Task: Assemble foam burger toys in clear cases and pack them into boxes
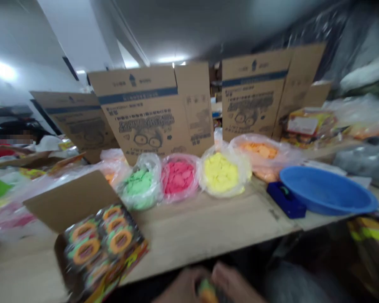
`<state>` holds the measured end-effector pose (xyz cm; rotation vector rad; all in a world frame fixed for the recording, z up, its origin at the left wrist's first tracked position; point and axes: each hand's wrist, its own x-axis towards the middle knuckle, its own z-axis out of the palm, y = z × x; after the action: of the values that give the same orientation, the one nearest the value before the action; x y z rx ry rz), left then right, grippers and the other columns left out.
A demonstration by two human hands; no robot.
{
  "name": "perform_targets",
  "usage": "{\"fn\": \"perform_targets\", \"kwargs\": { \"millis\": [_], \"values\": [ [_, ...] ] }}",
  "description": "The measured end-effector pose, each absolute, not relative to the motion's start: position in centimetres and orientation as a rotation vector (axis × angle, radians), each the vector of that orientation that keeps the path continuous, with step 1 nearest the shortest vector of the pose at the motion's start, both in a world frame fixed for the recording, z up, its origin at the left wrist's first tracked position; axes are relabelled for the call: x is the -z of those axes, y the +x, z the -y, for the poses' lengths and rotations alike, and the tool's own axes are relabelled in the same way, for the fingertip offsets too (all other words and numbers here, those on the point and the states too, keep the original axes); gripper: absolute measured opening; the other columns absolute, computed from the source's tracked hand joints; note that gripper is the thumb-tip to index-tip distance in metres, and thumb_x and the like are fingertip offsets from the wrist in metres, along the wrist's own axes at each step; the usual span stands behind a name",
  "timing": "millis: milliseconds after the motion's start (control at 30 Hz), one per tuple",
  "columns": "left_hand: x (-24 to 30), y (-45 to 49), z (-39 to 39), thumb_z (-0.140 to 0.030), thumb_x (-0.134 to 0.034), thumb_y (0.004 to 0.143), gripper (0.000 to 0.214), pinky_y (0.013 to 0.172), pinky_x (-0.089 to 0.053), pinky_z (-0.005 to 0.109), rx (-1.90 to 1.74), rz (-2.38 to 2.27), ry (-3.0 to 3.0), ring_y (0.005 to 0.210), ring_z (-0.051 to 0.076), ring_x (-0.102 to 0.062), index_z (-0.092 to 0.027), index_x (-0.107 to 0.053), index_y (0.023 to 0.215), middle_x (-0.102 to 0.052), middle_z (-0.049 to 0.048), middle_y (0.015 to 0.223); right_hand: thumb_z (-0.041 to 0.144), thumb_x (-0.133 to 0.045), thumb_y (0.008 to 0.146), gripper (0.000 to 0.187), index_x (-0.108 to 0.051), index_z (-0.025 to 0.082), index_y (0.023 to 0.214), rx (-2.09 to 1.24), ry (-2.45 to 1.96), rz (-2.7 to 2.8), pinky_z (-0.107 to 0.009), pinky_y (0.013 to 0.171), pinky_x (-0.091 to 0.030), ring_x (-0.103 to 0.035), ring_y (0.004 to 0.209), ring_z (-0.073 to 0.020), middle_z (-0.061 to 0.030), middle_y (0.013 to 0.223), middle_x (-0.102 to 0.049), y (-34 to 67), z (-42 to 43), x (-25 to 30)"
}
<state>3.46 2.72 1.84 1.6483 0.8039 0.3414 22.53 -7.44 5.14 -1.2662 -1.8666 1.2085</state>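
At the bottom edge of the view, my left hand (pixel 181 290) and my right hand (pixel 232 284) come together below the table edge. Between them is a small orange and green item (pixel 206 292), blurred and partly cut off by the frame, so its exact kind is unclear. Both hands seem to grip it. Nearest to my hands is an open cardboard box (pixel 71 202) on the wooden table (pixel 189 227), filled with printed packets (pixel 101 248) showing orange rings. Farther off, clear bags hold green (pixel 139 185), pink (pixel 178 176), and yellow (pixel 221 173) pieces.
A clear bag of orange pieces (pixel 259 153) stands on the right. A blue plastic basin (pixel 326 189) and a dark blue tape dispenser (pixel 286 200) lie near the table's right side. Flattened cardboard sheets (pixel 151 105) stand behind the bags. A person (pixel 15 136) sits at far left.
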Motion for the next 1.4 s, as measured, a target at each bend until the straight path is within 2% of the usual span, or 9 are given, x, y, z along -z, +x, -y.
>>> {"fn": "perform_targets", "kwargs": {
  "millis": [100,167,400,767,933,1100,1200,1300,1400],
  "values": [
    [-2.1,2.9,1.6,-0.038,-0.069,0.058,0.042,0.067,-0.044,0.027,-0.622,-0.930,1.263,0.073,0.016,-0.057,-0.021,-0.057,0.095,-0.063,0.0013,0.085,0.049,-0.020,0.091,0.045,-0.050,0.019,0.076,-1.278,-1.332,1.596,-0.029,0.062,-0.040,-0.046,0.063,-0.0136,0.0005,0.068,-0.049,22.2,6.7,-2.9],
    [-2.8,3.5,2.4,-0.031,-0.070,0.060,0.041,0.069,-0.045,0.027,-0.796,-0.917,0.995,0.073,0.015,-0.057,-0.018,-0.055,0.096,-0.063,0.0034,0.087,0.053,-0.025,0.088,0.043,-0.044,0.020,0.069,-1.302,-1.273,1.383,-0.026,0.057,-0.035,-0.040,0.059,-0.0126,0.0028,0.061,-0.041,21.8,6.4,-2.2],
    [-4.3,6.0,2.5,-0.022,-0.070,0.064,0.034,0.063,-0.046,0.024,-0.926,-0.804,0.790,0.068,0.012,-0.057,-0.014,-0.056,0.094,-0.063,0.0057,0.088,0.050,-0.041,0.084,0.034,-0.040,0.020,0.068,-1.234,-1.209,1.298,-0.023,0.052,-0.029,-0.033,0.057,-0.0109,0.0050,0.061,-0.033,20.8,5.6,-3.2],
    [-4.0,6.5,3.3,-0.020,-0.070,0.064,0.035,0.063,-0.046,0.023,-0.953,-0.797,0.725,0.066,0.011,-0.055,-0.016,-0.053,0.095,-0.060,0.0017,0.080,0.043,-0.040,0.087,0.030,-0.041,0.019,0.068,-1.161,-1.212,1.313,-0.022,0.054,-0.031,-0.035,0.060,-0.0112,0.0042,0.062,-0.036,21.0,6.1,-3.2],
    [-3.0,6.3,4.2,-0.020,-0.071,0.062,0.031,0.061,-0.044,0.022,-0.977,-0.837,0.769,0.064,0.009,-0.052,-0.016,-0.054,0.088,-0.057,-0.0012,0.074,0.044,-0.042,0.086,0.028,-0.042,0.019,0.074,-1.194,-1.223,1.425,-0.022,0.059,-0.034,-0.039,0.065,-0.0114,0.0038,0.067,-0.040,22.1,5.8,-2.8],
    [-0.8,5.6,7.4,-0.019,-0.077,0.052,0.036,0.063,-0.044,0.025,-0.767,-0.861,0.819,0.064,0.011,-0.053,-0.015,-0.055,0.080,-0.060,0.0004,0.075,0.043,-0.040,0.087,0.028,-0.043,0.019,0.073,-1.315,-1.238,1.698,-0.022,0.056,-0.033,-0.038,0.063,-0.0107,0.0036,0.067,-0.040,23.8,8.3,-1.5],
    [0.2,4.9,9.4,-0.020,-0.079,0.048,0.040,0.071,-0.044,0.029,-0.615,-0.847,0.868,0.074,0.015,-0.056,-0.015,-0.058,0.082,-0.061,0.0045,0.087,0.042,-0.039,0.088,0.028,-0.046,0.019,0.073,-1.317,-1.241,1.910,-0.023,0.056,-0.032,-0.039,0.063,-0.0110,0.0026,0.069,-0.044,24.2,10.4,-0.6],
    [0.3,4.5,10.1,-0.028,-0.073,0.060,0.029,0.081,-0.040,0.030,-0.626,-0.889,1.066,0.091,0.019,-0.053,-0.017,-0.064,0.085,-0.057,0.0072,0.098,0.040,-0.037,0.089,0.027,-0.048,0.019,0.076,-1.311,-1.272,1.976,-0.024,0.058,-0.032,-0.041,0.065,-0.0119,0.0013,0.071,-0.047,24.1,11.5,-0.3],
    [0.3,4.5,9.9,-0.034,-0.061,0.072,0.018,0.083,-0.038,0.029,-0.676,-0.951,1.251,0.091,0.018,-0.050,-0.019,-0.067,0.079,-0.056,0.0065,0.090,0.038,-0.037,0.089,0.025,-0.047,0.019,0.076,-1.297,-1.293,2.013,-0.025,0.057,-0.031,-0.042,0.064,-0.0123,0.0010,0.071,-0.048,23.7,11.6,-0.3]
  ]
}}
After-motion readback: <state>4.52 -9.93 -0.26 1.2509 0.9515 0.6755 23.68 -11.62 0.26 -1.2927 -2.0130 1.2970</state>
